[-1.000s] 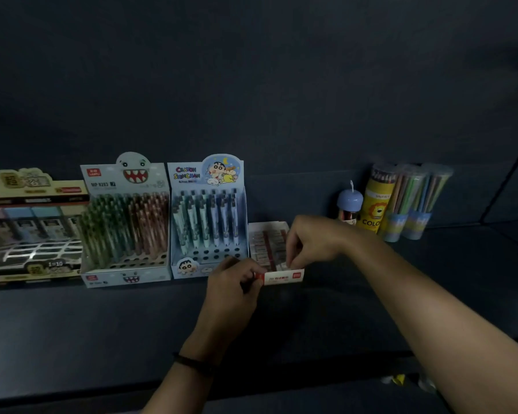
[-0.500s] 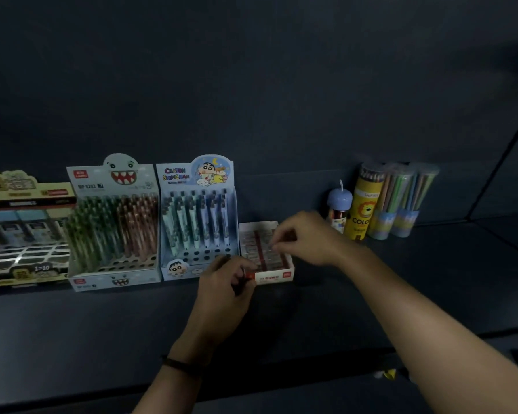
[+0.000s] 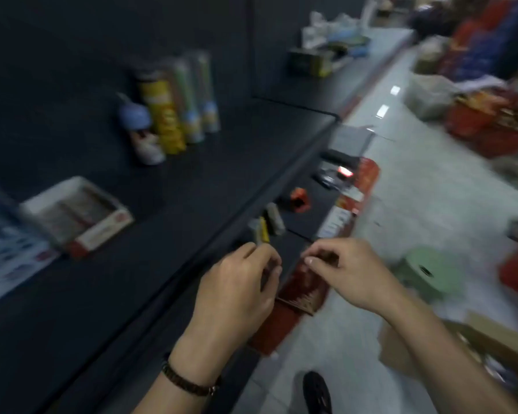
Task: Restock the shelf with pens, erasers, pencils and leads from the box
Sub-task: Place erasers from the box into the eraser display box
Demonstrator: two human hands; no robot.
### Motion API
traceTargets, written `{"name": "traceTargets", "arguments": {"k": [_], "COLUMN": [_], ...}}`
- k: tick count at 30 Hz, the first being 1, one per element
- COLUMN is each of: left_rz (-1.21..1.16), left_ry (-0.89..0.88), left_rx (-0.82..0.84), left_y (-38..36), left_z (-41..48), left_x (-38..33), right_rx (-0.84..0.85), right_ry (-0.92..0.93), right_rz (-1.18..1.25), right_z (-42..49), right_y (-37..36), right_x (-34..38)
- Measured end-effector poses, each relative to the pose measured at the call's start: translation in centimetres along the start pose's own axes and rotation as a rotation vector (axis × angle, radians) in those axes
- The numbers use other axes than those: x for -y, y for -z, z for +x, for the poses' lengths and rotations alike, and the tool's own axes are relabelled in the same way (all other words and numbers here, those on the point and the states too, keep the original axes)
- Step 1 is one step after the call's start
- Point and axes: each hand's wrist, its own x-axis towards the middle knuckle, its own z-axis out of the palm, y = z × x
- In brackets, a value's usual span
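Observation:
The view is blurred. My left hand (image 3: 240, 288) and my right hand (image 3: 350, 270) hover side by side past the front edge of the dark shelf (image 3: 192, 198), fingers loosely curled, and I see nothing in either. The white and red eraser box (image 3: 81, 216) lies on the shelf well to their left. Tubes of coloured pencils (image 3: 177, 106) and a blue-capped item (image 3: 139, 130) stand at the back of the shelf. A corner of the blue pen display (image 3: 0, 249) shows at the far left. The brown cardboard box (image 3: 491, 345) sits on the floor at lower right.
A lower shelf (image 3: 311, 216) below my hands carries small packs (image 3: 269, 225) and a red item (image 3: 299, 200). A green round object (image 3: 425, 270), red baskets (image 3: 491, 124) and other goods crowd the pale floor on the right. A dark shoe (image 3: 316, 389) is near the bottom edge.
Both hands have come off the eraser box and drawn back off the shelf. The view has swung right and down, so the aisle floor and cardboard box now show.

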Motion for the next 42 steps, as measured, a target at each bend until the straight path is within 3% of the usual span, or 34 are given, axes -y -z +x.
{"name": "traceTargets", "arguments": {"k": [4, 9, 16, 21, 26, 36, 42], "left_rz": [-0.038, -0.072, 0.038, 0.073, 0.067, 0.027, 0.034], "left_ry": [-0.136, -0.297, -0.396, -0.366, -0.311, -0.344, -0.224], "left_rx": [0.329, 0.696, 1.01, 1.146, 1.22, 1.332, 1.358], "left_y": [-8.3, -18.7, -31.8, -41.3, -50.3, -78.2, -97.4], "left_z": [-0.8, -2.6, -4.6, -4.4, -3.0, 0.1, -2.5], "left_x": [-6.2, -15.1, -29.0, -37.3, -41.8, -44.7, -42.1], "right_rx": [0.03, -0.05, -0.185, -0.197, -0.186, 0.023, 0.129], "right_ry": [-0.375, -0.749, -1.05, -1.178, -1.226, -1.279, -1.253], "right_rz": [-0.058, -0.012, 0.172, 0.233, 0.291, 0.32, 0.323], "right_z": [-11.3, -24.3, -39.6, -47.0, -47.9, -44.8, -41.3], "right_y": [1.4, 3.4, 6.8, 9.3, 11.4, 9.2, 1.5], "right_x": [-9.4, -18.8, -32.4, -42.0, -51.6, -77.7, -98.8]}}
